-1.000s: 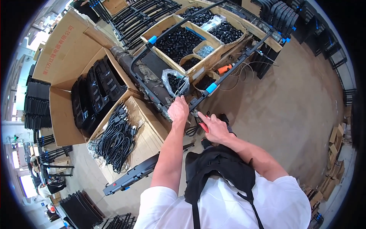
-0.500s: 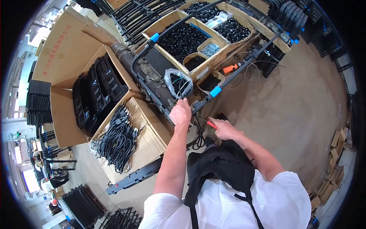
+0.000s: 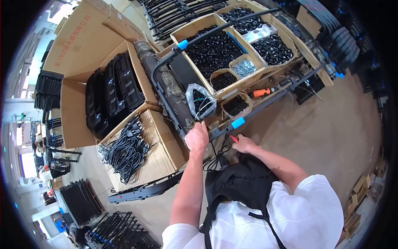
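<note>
Red tool [image 3: 234,139] half-hidden under right hand [image 3: 245,145]

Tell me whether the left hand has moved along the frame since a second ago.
Cannot tell for sure. The left hand rests on the black frame just below the clear bag, as before; the camera shifted, so any small slide is unclear.

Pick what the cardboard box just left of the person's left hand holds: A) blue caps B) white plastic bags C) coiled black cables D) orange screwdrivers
C: the open cardboard box beside the left hand is heaped with bundles of coiled black cables; the only orange tool lies further off, on the bench to the right.
</note>
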Available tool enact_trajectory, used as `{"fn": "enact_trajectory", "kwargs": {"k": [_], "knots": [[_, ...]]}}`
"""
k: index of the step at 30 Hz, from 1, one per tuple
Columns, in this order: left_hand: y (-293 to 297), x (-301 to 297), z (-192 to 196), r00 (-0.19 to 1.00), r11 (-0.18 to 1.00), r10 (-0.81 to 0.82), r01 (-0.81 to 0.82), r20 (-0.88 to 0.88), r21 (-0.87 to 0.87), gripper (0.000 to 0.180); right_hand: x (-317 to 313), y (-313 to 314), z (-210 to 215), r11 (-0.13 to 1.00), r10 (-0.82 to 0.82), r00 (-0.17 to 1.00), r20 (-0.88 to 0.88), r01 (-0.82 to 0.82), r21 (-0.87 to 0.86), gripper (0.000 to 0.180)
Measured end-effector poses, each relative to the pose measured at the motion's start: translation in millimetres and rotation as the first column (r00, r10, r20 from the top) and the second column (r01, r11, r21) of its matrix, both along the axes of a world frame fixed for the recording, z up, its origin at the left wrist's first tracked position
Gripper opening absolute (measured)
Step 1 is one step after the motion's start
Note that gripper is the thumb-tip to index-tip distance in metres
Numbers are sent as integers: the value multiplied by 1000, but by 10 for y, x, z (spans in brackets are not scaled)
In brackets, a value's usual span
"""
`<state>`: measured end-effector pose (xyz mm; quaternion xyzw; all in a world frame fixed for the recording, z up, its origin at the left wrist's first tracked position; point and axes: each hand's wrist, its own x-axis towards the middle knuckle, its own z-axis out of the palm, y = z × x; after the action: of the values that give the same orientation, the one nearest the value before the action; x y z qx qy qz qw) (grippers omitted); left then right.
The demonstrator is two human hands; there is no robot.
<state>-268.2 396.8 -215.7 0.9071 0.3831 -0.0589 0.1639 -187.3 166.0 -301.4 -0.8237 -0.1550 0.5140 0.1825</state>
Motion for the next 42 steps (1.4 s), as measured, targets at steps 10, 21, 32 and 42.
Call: {"fn": "enact_trajectory", "kwargs": {"k": [10, 21, 32, 42], "knots": [[-287, 529, -74, 986, 998, -36, 27, 163, 55, 43, 689, -70, -2809, 489, -526, 846, -87, 385, 783, 40], [5, 163, 194, 816, 945, 316, -226, 483, -236, 39, 494, -55, -2372, 853, -496, 701, -512, 505, -134, 39], [3590, -847, 1074, 787, 577, 298, -599, 540, 555, 32, 1080, -720, 344, 956, -255, 956, -147, 272, 107, 35], [4510, -1445, 1062, 929, 536, 154, -365, 337, 762, 19, 834, -464, 1120, 993, -10, 993, 116, -4, 118, 40]]}}
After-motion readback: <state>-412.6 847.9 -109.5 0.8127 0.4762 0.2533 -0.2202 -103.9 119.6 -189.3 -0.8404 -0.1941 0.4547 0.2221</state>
